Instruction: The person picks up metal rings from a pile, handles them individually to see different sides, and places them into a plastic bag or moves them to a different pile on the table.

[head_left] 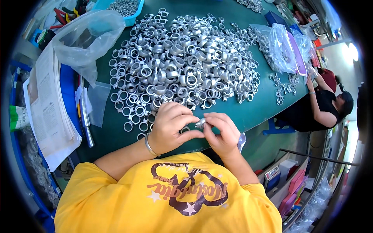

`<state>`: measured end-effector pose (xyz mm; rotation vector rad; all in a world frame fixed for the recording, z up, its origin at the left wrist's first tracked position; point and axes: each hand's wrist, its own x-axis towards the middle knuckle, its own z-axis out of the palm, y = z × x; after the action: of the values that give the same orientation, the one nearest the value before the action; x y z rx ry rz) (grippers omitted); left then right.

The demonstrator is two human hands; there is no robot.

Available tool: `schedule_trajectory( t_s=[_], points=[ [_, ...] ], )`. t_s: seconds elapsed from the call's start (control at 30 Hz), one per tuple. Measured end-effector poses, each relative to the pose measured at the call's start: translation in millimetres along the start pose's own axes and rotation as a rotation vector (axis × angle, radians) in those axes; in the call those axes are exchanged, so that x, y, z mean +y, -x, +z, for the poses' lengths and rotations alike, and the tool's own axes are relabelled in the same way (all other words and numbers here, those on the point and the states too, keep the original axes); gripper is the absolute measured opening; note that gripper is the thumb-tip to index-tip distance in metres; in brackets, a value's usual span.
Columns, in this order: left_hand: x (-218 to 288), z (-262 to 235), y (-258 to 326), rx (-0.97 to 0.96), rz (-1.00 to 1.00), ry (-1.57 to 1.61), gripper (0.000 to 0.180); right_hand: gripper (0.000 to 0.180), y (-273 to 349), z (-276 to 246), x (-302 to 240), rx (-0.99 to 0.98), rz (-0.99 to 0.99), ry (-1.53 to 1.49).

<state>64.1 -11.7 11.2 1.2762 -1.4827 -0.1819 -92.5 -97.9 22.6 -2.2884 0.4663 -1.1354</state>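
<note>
Close to the table's front edge, a small silver metal ring clamp (200,123) is held between my two hands. My right hand (223,134) pinches it from the right with thumb and index finger. From the other side, the curled fingers of my left hand (171,126) meet it; the index fingertip touches it, and the thumb tip lies just below. A metal bangle circles my left wrist. Right beyond my hands spreads a large heap of similar silver ring clamps (186,58), several lying loose beside my left hand.
The green table (248,112) carries a clear plastic bag (89,39), papers (50,101) and a metal rod (86,124) at left. A turquoise basin (134,17) of small parts stands at the back. At right are a purple tray (297,54) and a seated person (322,105).
</note>
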Motion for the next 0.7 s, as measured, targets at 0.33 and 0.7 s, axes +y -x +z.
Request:
schedule_trajectory(
  t_s=[0.33,0.7],
  points=[
    [-3,1,4,0.020,0.009,0.013,0.025,0.032,5,2,-6,0.064,0.053,-0.219],
    [-1,0,4,-0.014,0.002,0.041,0.028,0.014,9,-1,-12,-0.041,0.883,-0.757]
  ],
)
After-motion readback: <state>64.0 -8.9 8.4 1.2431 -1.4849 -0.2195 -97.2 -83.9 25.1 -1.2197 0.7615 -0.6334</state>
